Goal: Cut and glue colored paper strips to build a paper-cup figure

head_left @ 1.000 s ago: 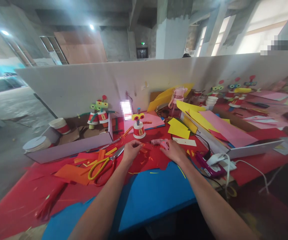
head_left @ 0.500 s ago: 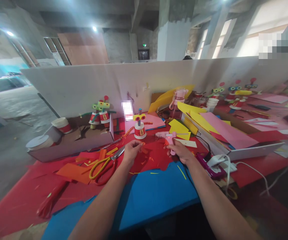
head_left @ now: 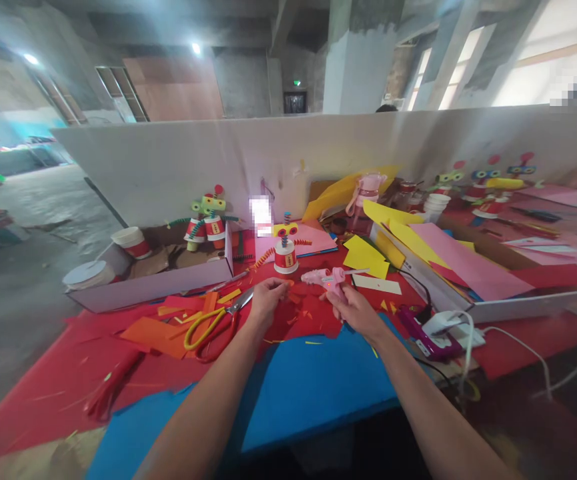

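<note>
My right hand (head_left: 351,305) is wrapped round the handle of a pink glue gun (head_left: 329,277), whose nozzle points left. Close by on the left, my left hand (head_left: 268,298) is closed in a pinch, with a small orange paper piece (head_left: 289,283) at its fingertips. The nozzle is just above and right of those fingers; I cannot tell whether it touches the piece. Directly behind stands a paper-cup robot figure (head_left: 285,257) with a yellow head and folded orange arms. Scissors (head_left: 208,333) with yellow and red handles lie left of my left hand.
Orange paper (head_left: 161,335) and small scraps litter the red-covered table. A shallow box (head_left: 168,287) holding cups and robot figures stands left. At right are a box of coloured paper (head_left: 503,309) and a purple power strip (head_left: 431,339) with cables. A white partition (head_left: 193,157) runs behind.
The glue gun has turned, and its nozzle has come nearer my left hand's fingertips. My left hand keeps its pinch. The whole view has shifted slightly.
</note>
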`<state>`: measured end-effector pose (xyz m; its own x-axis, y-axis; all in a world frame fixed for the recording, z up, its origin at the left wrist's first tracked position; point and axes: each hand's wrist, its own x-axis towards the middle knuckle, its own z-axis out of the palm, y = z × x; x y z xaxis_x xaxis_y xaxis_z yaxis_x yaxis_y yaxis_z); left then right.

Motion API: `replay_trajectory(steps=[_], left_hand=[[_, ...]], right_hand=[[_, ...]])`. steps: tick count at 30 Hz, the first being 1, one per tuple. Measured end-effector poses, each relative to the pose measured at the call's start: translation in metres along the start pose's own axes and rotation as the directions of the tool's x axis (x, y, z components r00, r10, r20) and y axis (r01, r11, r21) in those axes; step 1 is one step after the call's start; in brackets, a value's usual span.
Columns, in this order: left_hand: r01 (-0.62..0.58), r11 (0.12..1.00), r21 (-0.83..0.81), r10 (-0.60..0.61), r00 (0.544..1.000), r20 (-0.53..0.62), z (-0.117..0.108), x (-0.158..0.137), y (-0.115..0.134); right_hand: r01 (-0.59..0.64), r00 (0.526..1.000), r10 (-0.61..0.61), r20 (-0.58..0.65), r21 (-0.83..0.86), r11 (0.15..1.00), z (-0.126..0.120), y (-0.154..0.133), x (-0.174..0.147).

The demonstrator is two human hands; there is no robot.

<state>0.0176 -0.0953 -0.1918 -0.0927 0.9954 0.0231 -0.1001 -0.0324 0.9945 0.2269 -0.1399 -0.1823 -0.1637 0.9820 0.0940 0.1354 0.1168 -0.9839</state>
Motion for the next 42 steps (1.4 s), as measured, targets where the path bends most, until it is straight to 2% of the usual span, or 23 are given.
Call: replay_trajectory(steps=[5, 12, 26, 36, 42], left_hand=[[0.005, 1.000, 0.028, -0.004, 1.000, -0.027, 0.0000, -0.0009, 0.0004], [0.002, 0.997, 0.082, 0.002, 0.999, -0.047, -0.0004, -0.0004, 0.0006], [0.010, 0.996, 0.094, -0.007, 0.999, -0.032, 0.0007, -0.0034, 0.0048], [0.025, 0.994, 0.109, -0.021, 0.999, -0.037, 0.0008, -0.0034, 0.0047], [0.019, 0.996, 0.083, -0.016, 0.999, -0.032, 0.0012, -0.0037, 0.0049]], right_hand=[[0.068, 0.998, -0.067, 0.017, -0.116, 0.991, 0.0032, -0.0047, -0.0028], [0.087, 0.995, -0.096, -0.030, -0.228, 0.970, 0.0069, -0.0048, -0.0034], [0.113, 0.991, -0.129, -0.042, -0.274, 0.955, 0.0094, -0.0068, -0.0029], [0.178, 0.980, -0.196, -0.024, -0.329, 0.927, 0.0090, -0.0062, -0.0018], [0.137, 0.989, -0.150, -0.018, -0.307, 0.942, 0.0071, -0.0061, -0.0029]])
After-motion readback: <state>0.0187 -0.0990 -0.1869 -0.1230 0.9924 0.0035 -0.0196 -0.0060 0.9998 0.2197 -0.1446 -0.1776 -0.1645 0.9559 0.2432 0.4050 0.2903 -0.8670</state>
